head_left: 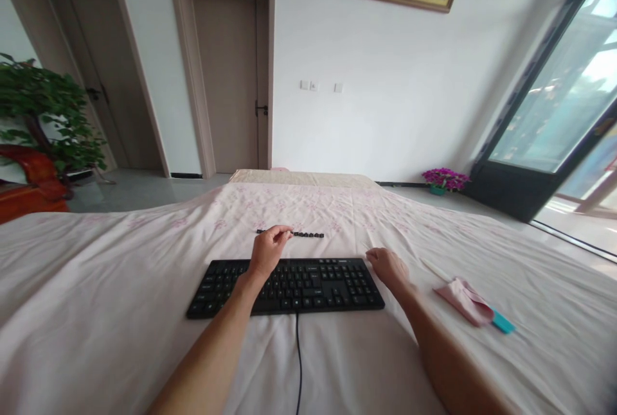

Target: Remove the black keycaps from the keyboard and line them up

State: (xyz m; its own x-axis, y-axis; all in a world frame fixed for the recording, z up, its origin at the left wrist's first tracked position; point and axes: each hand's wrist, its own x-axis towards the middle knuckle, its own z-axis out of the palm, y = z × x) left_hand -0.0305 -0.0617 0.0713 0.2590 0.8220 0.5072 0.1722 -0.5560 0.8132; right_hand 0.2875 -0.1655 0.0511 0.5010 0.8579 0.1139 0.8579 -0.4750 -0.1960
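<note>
Hands at a black keyboard (pixel 308 283) on a bed (pixel 120 299).

The left hand (pixel 270 249) reaches across the keys to a row of loose keycaps (pixel 308 234) at the keyboard's 12 o'clock, fingers curled onto it; whether it grips one cannot be told. The right hand (pixel 389 266) rests loosely open, holding nothing, at 3 o'clock. A pink cloth (pixel 465 300) and a teal object (pixel 502 322) lie near 4 o'clock, and the cable (pixel 299 363) trails to 6.

Black keyboard (pixel 294 286) and black keycaps (pixel 308 234) on a pale pink bedsheet (pixel 120 286) with faint pink flowers; pink cloth (pixel 465 301), teal thing (pixel 502 322) beside it.
</note>
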